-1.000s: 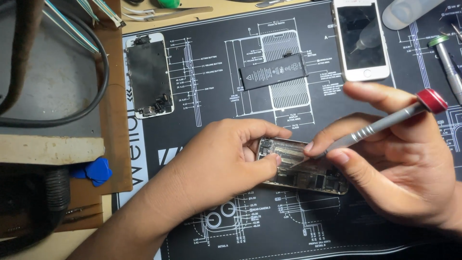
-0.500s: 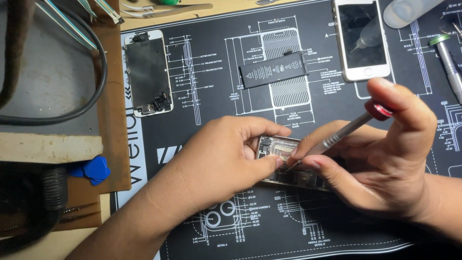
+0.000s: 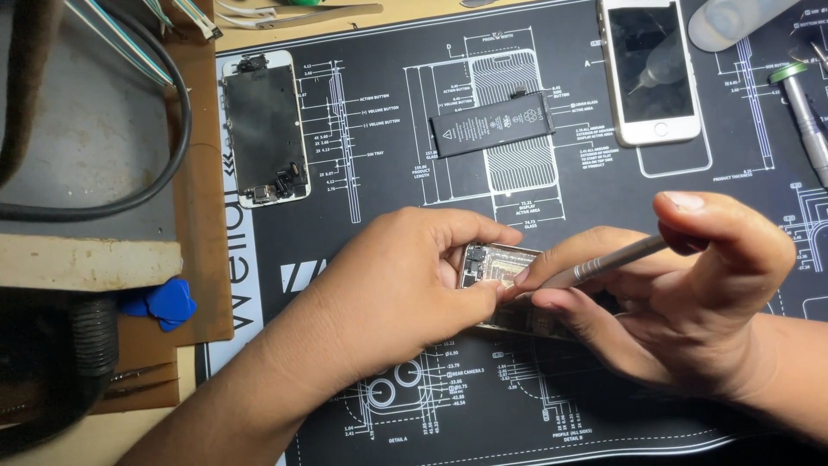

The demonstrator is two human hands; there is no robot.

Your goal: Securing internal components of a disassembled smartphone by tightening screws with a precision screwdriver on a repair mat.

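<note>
An opened phone body [image 3: 500, 267] with bare circuitry lies on a black repair mat [image 3: 362, 155] printed with white diagrams. My left hand [image 3: 401, 289] grips the phone's left end and holds it against the mat. My right hand [image 3: 681, 289] holds a slim grey screwdriver [image 3: 604, 263], its thumb and forefinger pinching the shaft. The tip rests inside the phone near its upper left part. The screwdriver's red cap is hidden behind my fingers.
A black battery [image 3: 492, 125] lies above the hands. A removed screen assembly [image 3: 263, 129] sits at the mat's left, a white phone [image 3: 649, 69] at the upper right, and another screwdriver [image 3: 802, 112] at the far right. Blue picks [image 3: 164, 304] and a black cable [image 3: 129, 203] lie left.
My right hand has tipped the screwdriver lower and curled over its red cap, which now is hidden. The left hand has kept its grip on the phone body.
</note>
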